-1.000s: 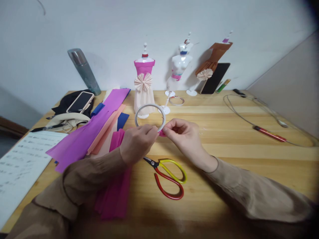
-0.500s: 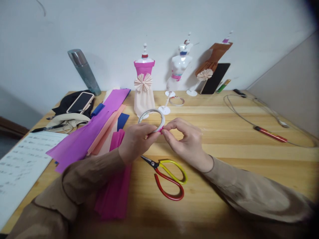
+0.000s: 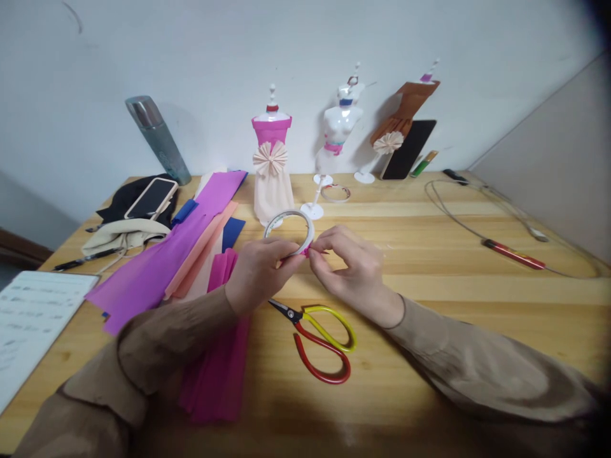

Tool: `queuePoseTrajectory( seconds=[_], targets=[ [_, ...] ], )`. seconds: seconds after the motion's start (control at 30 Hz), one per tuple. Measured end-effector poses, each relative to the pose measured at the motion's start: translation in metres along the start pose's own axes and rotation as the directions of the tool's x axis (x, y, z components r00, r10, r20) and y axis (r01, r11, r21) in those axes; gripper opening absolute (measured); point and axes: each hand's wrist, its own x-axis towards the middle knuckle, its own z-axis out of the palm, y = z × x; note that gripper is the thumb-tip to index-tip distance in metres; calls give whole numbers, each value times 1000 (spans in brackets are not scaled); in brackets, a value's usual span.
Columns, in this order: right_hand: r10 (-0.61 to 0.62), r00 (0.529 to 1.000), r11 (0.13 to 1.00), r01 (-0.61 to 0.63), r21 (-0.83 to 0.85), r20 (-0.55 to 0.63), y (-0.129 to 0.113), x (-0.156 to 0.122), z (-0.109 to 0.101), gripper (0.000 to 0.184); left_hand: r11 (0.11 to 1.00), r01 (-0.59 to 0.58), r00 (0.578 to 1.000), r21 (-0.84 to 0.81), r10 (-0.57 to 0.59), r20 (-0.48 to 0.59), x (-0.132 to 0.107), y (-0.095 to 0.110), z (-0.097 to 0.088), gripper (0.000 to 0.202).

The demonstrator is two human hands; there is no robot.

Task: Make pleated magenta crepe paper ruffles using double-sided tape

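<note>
My left hand [image 3: 258, 275] is closed around the lower edge of a thin roll of tape [image 3: 309, 230], which stands tilted up above the thumb. A small scrap of magenta crepe paper [image 3: 306, 251] peeks out between the left fingertips and the roll. Touching or almost touching that scrap, my right hand [image 3: 353, 273] pinches thumb and forefinger together; whatever is in the pinch is too small to make out. Scissors [image 3: 324, 340] with one yellow and one red handle lie below the hands, blades toward the left. A magenta crepe paper strip [image 3: 214, 375] runs under my left forearm.
Purple [image 3: 191, 235] and peach paper sheets lie left. Behind stand a mannequin in a pink-and-cream dress [image 3: 272, 172], a white mannequin [image 3: 341, 124] and a brown-dressed one [image 3: 405, 108]. A bottle [image 3: 160, 143], phone [image 3: 151, 198], notebook [image 3: 35, 318] and red-handled cabled tool [image 3: 513, 254] surround them.
The whole view has shifted slightly, with more of the notebook's top edge showing. Both hands keep nearly the same pose at the tape roll; the right fingertips have moved only a little.
</note>
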Motion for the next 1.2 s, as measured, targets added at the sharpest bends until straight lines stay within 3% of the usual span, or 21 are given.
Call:
queuePoseTrajectory(
  seconds=[0.23,0.53,0.73,0.93,1.2],
  targets=[
    [269,963,947,-268,177,19,-3,5,-2,10,978,-132,985,160,148,-92,-4,-5,5,18],
    [329,944,930,-330,164,30,-3,4,0,11,898,-242,949,368,298,-103,-8,-3,7,19],
    [257,966,957,-258,136,24,0,3,0,11,963,-159,981,217,179,-79,-8,-1,7,17],
    [4,1000,999,-3,44,-4,-2,0,2,13,986,-96,993,135,105,-58,-6,0,5,17],
    [93,996,970,-91,224,-2,4,-1,-5,10,999,-53,995,-2,52,-84,-1,1,0,14]
  ],
)
